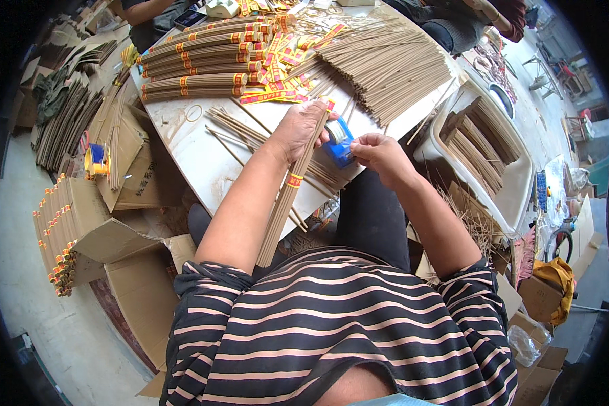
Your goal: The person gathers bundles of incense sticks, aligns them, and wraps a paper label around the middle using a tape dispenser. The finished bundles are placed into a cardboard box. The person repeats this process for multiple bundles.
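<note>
My left hand [300, 127] grips a long bundle of brown incense sticks [282, 206] that slants down toward my lap; a red-and-yellow paper band wraps it below the hand. My right hand [380, 153] pinches something small beside a blue tape dispenser [338, 143], which sits between both hands at the white table's [189, 145] near edge. Loose sticks [240, 128] lie on the table just left of my left hand. What the right fingers pinch is too small to tell.
Banded stick bundles [199, 64] are stacked at the table's far left, red-and-yellow labels [277, 68] beside them, a big loose stick pile [386, 64] far right. A white tub of sticks [484, 145] stands right. Cardboard boxes [122, 250] with bundles stand left. Other people sit across.
</note>
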A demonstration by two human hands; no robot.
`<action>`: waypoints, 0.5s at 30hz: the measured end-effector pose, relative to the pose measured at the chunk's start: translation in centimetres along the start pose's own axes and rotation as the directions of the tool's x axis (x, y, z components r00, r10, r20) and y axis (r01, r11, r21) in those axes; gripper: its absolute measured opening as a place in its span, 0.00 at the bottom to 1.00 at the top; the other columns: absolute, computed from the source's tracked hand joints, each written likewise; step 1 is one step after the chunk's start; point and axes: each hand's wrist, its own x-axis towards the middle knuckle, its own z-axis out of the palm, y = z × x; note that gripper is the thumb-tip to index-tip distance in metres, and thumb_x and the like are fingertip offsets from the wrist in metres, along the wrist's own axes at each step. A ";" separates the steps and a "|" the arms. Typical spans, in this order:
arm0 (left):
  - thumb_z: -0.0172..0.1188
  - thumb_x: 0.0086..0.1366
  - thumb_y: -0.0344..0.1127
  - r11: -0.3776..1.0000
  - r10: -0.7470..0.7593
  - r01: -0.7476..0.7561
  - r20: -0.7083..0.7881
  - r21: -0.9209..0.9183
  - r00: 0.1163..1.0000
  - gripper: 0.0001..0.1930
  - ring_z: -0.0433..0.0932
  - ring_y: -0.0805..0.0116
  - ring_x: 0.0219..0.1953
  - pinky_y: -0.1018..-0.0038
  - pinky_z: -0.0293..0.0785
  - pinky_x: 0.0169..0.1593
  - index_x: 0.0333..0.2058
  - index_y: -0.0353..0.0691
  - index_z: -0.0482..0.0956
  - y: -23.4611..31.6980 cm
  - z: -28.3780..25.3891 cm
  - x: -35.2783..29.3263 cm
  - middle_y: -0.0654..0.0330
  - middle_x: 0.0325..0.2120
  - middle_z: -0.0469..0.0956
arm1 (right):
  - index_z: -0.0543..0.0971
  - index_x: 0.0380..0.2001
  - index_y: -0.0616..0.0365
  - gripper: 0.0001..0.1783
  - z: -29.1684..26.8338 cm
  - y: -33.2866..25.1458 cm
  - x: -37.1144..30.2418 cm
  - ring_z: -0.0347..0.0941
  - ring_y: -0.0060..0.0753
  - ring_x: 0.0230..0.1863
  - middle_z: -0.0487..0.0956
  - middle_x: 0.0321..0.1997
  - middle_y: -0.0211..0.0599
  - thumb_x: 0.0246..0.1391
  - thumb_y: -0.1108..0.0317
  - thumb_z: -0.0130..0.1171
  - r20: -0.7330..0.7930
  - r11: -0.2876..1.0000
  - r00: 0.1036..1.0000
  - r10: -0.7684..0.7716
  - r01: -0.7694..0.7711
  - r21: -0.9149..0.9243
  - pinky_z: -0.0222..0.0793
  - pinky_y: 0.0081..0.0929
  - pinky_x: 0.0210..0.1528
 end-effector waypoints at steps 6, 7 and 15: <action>0.49 0.65 0.47 1.000 0.014 -0.014 0.000 0.019 1.000 0.19 0.70 0.79 0.14 0.86 0.65 0.14 0.39 0.34 0.68 -0.2 -0.4 0.7 0.53 0.32 0.77 | 0.76 0.23 0.63 0.06 0.2 0.8 -3.0 0.62 0.17 0.23 0.72 0.20 0.27 0.42 0.71 0.58 -0.107 0.997 0.992 -0.071 0.074 0.030 0.58 0.16 0.27; 0.49 0.65 0.47 0.999 0.018 -0.018 -0.006 0.038 1.000 0.18 0.70 0.78 0.14 0.86 0.65 0.14 0.39 0.34 0.68 -0.2 -0.3 0.8 0.53 0.32 0.77 | 0.76 0.23 0.63 0.06 0.1 1.4 -2.9 0.62 0.17 0.23 0.72 0.20 0.27 0.41 0.71 0.57 -0.115 0.996 0.991 -0.064 0.071 0.054 0.58 0.16 0.27; 0.49 0.65 0.46 1.000 0.024 -0.024 0.001 0.007 1.000 0.17 0.70 0.78 0.14 0.86 0.65 0.14 0.39 0.35 0.68 -0.2 -0.3 0.9 0.52 0.31 0.77 | 0.75 0.22 0.64 0.08 0.3 3.8 -1.5 0.64 0.19 0.25 0.72 0.22 0.29 0.44 0.69 0.57 -0.146 0.987 0.989 -0.028 0.050 0.150 0.60 0.18 0.32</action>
